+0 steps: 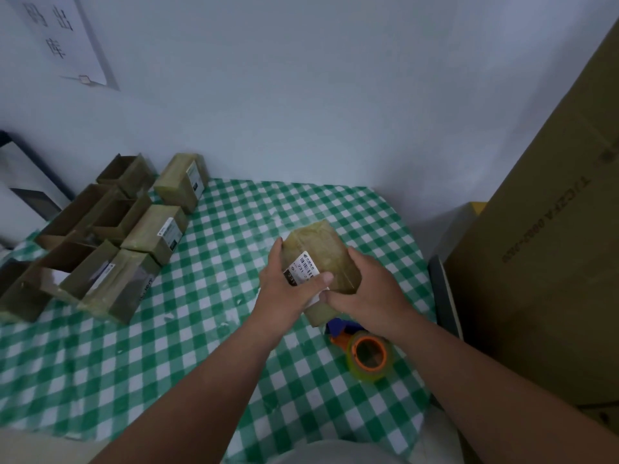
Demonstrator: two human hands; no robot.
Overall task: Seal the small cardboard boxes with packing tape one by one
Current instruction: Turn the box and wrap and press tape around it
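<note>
Small cardboard box [321,259] with barcode label [305,266], held tilted over green checked tablecloth [214,256], just past centre toward 12 o'clock. Left hand [288,286] gripping the box's near left side, thumb laid across the label, fingers curled behind. Right hand [365,289] clasping the right side, fingers wrapped around it. Tape dispenser [366,353], orange core, lying at 5 o'clock of the box, just beside the right wrist. Cluster of further boxes [110,242], some open, some closed, at 9 o'clock. Large carton [552,262] at 3 o'clock.
</note>
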